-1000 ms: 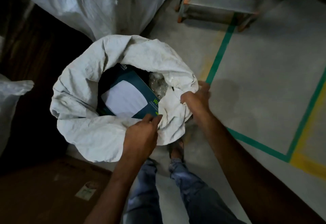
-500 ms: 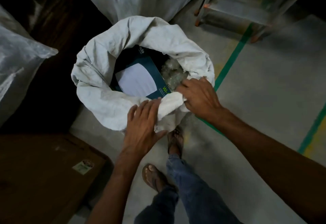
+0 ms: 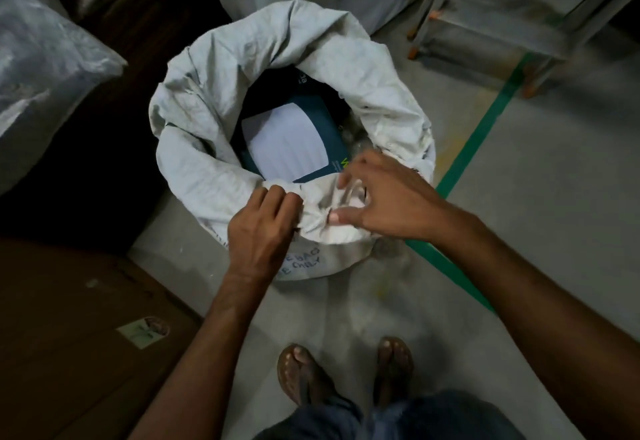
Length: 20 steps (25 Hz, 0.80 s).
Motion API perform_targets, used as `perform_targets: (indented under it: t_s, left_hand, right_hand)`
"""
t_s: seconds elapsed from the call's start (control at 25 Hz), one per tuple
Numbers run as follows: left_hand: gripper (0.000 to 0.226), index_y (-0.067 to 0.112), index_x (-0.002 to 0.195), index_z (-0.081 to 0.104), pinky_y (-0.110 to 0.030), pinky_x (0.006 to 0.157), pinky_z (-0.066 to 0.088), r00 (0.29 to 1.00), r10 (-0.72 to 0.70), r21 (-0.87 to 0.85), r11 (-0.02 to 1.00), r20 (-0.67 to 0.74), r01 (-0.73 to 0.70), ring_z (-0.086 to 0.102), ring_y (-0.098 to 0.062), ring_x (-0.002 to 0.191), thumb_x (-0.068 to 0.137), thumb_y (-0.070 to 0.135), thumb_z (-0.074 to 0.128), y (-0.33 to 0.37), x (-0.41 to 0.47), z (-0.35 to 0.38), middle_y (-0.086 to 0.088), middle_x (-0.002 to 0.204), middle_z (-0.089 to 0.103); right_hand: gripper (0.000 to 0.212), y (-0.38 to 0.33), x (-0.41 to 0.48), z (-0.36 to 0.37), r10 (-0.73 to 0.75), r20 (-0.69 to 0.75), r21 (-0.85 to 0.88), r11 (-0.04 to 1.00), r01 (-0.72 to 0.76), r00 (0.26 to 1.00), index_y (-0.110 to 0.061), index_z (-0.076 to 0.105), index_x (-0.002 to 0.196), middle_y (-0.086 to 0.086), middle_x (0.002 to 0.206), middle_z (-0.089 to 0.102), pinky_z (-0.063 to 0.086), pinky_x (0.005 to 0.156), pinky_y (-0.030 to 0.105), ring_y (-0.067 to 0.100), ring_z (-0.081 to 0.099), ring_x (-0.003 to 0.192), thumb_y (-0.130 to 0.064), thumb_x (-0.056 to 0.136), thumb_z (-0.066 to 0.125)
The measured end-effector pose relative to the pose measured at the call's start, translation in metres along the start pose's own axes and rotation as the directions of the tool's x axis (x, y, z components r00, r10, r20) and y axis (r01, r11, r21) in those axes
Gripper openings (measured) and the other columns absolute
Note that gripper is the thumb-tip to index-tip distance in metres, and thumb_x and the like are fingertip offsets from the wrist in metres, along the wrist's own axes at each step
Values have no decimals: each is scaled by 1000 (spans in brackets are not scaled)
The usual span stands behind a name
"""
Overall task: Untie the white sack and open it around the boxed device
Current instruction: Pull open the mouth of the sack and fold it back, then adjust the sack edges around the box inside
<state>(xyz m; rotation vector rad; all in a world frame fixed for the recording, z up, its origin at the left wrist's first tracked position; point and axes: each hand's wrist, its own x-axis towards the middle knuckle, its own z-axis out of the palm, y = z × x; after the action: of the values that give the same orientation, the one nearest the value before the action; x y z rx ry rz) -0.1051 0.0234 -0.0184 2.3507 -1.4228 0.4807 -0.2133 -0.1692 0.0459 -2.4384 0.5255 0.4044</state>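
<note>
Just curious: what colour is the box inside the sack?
The box is dark teal with a white panel; head view.
</note>
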Motion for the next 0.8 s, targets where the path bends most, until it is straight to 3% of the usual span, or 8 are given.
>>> perform_targets:
  t_s: [0.12,0.24,0.36,0.4,0.48,0.56,0.68,0.8]
  left_hand:
    - [22,6,77,63,-35,53,31,994,-101,21,995,-51,102,53,-29,69,91,-6,51,7,-7,11,-11,75,58]
    - [26,17,98,63,-36,58,44,938,-140,-105,978,316,182,54,-24,90,76,11,76,-2,-10,12,-2,101,56]
    - [65,42,125,56,-25,82,54,690,87,-456,808,718,373,56,-2,110,69,62,82,-24,8,-8,18,127,47]
    - [76,45,130,55,-26,88,55,720,105,-497,790,686,358,57,1,114,64,72,80,-29,17,-15,22,130,50]
    - [103,48,148,38,-37,105,45,846,97,-279,958,524,62,44,-6,136,58,92,64,-34,37,-15,21,150,43]
    - [121,47,157,16,-43,111,24,819,85,20,993,567,-118,28,-13,147,54,99,53,-26,51,-4,15,159,36]
    - [80,42,139,46,-40,94,35,846,112,191,951,521,-243,58,-20,120,70,72,72,-4,40,20,14,125,63]
    - [52,24,107,63,-37,54,46,965,121,192,967,232,-168,69,-30,74,61,36,84,9,9,31,1,92,70]
  right_hand:
    - [101,2,33,10,-55,214,-12,998,59,975,-32,33,140,-7,137,53,47,94,32,15,53,122,-66,61,85]
    - [41,10,36,27,-150,187,-255,947,196,971,-34,56,104,-13,88,64,47,64,32,18,64,85,-49,72,78]
    - [15,24,28,32,-366,-122,-542,803,247,923,-25,56,89,-3,73,58,38,52,34,22,59,68,-22,80,68]
    - [16,31,25,31,-431,-176,-584,769,259,885,-23,56,86,-1,71,58,39,52,35,23,57,67,-14,79,67]
    - [17,46,17,32,-547,-237,-664,694,277,803,-18,62,87,1,74,62,45,55,38,25,56,74,-3,79,65]
    - [18,62,13,42,-644,-299,-754,611,239,704,-15,71,96,4,88,69,47,61,40,26,57,83,-2,88,61]
    - [35,82,8,66,-681,-458,-754,638,156,572,-12,74,106,5,99,72,42,63,37,28,58,86,-10,108,39]
    - [34,78,-8,71,-508,-360,-583,777,237,783,-27,66,124,-4,114,67,49,72,36,23,59,98,-24,90,67]
